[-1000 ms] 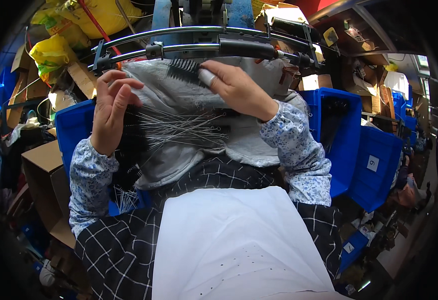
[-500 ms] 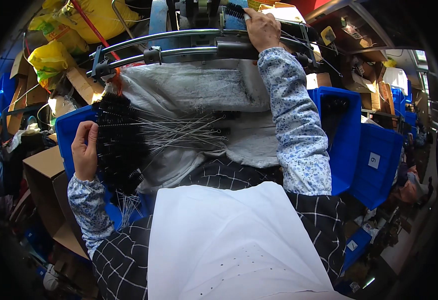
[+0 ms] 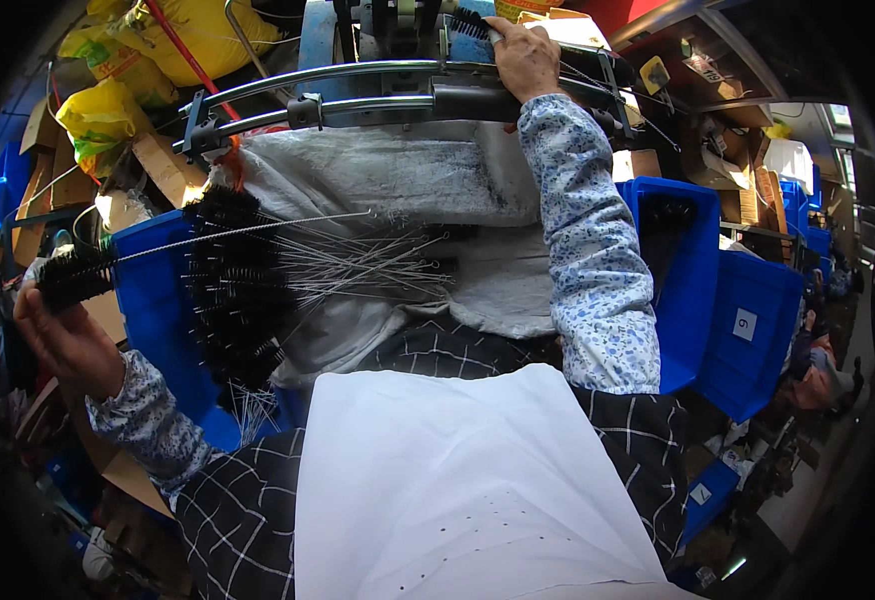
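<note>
Out at the left, my left hand (image 3: 73,340) pinches the bristled end of a black wire brush (image 3: 80,276). That brush's twisted wire stem runs right, over a heap of similar black wire brushes (image 3: 243,290). The heap lies with bristles to the left and looped wire ends to the right, on a grey cloth (image 3: 388,175) across my lap. At the top, my right hand (image 3: 528,62) is closed on another black-bristled brush (image 3: 471,22), beside the machine's curved metal rails (image 3: 378,103). Its fingertips are partly hidden by the hand.
Under the heap stands a blue bin (image 3: 163,300) with more wire stems in it. Two blue bins, the nearer one (image 3: 673,290) holding dark bristled pieces, are at my right. Yellow bags (image 3: 108,120) and cardboard boxes crowd the left. A red pole (image 3: 193,55) leans behind the rails.
My left hand has moved left, away from the heap, and now carries a single brush. The right hand stays almost in place at the machine.
</note>
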Demonstrator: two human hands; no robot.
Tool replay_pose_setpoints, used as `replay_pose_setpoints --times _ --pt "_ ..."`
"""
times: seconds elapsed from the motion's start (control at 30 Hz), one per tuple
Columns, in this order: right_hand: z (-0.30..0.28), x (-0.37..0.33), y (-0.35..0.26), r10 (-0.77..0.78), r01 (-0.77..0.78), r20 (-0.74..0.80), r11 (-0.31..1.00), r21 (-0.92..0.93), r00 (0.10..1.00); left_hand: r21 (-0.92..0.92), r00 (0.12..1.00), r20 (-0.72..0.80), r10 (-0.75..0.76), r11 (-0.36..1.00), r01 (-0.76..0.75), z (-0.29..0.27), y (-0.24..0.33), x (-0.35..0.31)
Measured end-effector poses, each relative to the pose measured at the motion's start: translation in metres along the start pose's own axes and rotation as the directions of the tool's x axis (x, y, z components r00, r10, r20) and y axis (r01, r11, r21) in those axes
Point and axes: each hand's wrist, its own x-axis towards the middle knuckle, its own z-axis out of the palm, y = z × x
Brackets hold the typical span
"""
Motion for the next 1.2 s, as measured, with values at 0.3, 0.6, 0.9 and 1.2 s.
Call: replay_pose_setpoints --times 0.3,0.6,0.9,1.2 --pt "0.002 0.002 -0.003 0.027 -0.028 0.037 0.999 0.031 0.999 -0.411 0.968 -0.015 -0.252 0.884 0.224 0.002 0.001 -0.002" --pt "0.007 0.018 -0.003 -0.036 0.024 0.118 0.994 0.104 0.992 0.315 0.992 0.031 0.124 0.94 -0.128 0.016 0.018 -0.01" --pt "-0.005 -0.008 0.009 0.23 -0.219 0.095 0.97 -0.108 0.969 -0.144 0.996 0.051 -0.072 0.986 0.079 0.004 -0.013 -0.007" --pt "0.006 -0.005 -0.016 0.2 -0.198 -0.002 0.974 0.106 0.98 -0.201 0.999 0.021 -0.037 0.979 0.041 0.012 0.004 -0.001"
